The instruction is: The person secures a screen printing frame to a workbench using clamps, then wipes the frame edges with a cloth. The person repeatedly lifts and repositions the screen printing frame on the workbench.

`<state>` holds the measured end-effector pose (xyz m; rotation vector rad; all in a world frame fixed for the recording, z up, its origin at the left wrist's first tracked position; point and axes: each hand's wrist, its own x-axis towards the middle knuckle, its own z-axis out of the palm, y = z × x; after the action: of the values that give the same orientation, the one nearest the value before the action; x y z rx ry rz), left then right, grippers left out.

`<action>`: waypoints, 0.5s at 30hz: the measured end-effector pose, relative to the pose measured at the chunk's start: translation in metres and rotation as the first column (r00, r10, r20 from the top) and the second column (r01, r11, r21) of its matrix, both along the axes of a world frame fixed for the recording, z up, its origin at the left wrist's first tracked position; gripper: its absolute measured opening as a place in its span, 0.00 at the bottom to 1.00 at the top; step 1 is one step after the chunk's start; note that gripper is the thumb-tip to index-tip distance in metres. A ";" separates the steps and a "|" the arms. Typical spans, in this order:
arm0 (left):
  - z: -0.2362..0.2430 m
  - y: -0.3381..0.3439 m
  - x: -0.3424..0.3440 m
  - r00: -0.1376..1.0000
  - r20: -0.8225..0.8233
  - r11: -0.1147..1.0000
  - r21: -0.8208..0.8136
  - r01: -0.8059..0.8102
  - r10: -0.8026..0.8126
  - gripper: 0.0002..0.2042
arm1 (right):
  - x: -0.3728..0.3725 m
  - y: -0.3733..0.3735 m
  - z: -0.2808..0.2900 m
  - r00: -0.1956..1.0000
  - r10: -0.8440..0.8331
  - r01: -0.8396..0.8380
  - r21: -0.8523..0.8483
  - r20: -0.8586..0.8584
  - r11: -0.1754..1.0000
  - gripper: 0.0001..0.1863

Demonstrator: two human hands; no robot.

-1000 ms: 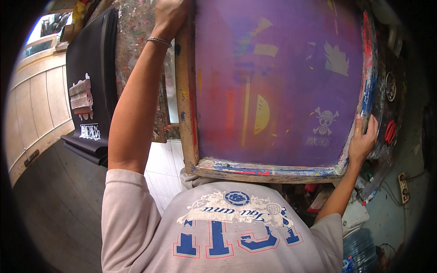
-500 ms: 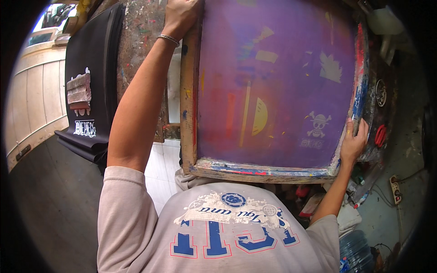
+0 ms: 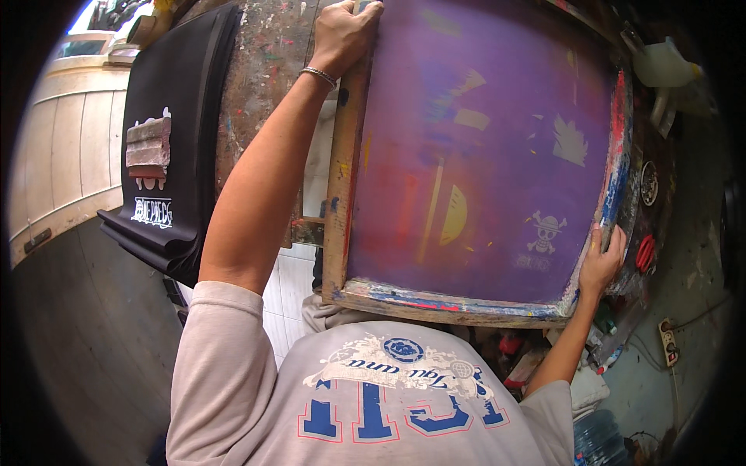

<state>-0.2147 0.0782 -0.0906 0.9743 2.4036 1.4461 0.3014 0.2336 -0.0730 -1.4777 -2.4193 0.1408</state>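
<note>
A wooden screen-printing frame (image 3: 466, 312) with purple mesh lies tilted in front of my torso. Its mesh bears pale stencil shapes, among them a skull in a hat, and red and yellow stains. My left hand (image 3: 346, 37) is closed around the frame's far left side, near the top of the view. On the near right side, my right hand (image 3: 602, 260) grips the paint-smeared rail, thumb on top and the other fingers partly hidden. Both forearms are bare, and a bracelet (image 3: 319, 77) circles my left wrist.
Left of the frame, a stack of black fabric (image 3: 183, 101) with a white print hangs over a paint-spattered table (image 3: 260, 74). A squeegee-like worn block (image 3: 148, 147) rests on it. Red-handled scissors (image 3: 645, 253), a power strip (image 3: 668, 342) and a clear plastic bottle (image 3: 600, 439) are at right.
The frame's left side and my left hand have shifted rightward in the view, while my right hand sits slightly lower. Both hands keep their hold. The surroundings have shifted a little too.
</note>
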 end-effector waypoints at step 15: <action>-0.009 -0.002 -0.006 0.993 -0.111 0.999 0.012 0.034 -0.032 0.17 | -0.002 -0.002 0.002 1.000 -0.008 0.007 -0.051 -0.027 0.999 0.27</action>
<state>-0.2205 0.0762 -0.0992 1.1200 2.4444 1.4356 0.2996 0.2321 -0.0710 -1.4962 -2.4049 0.2209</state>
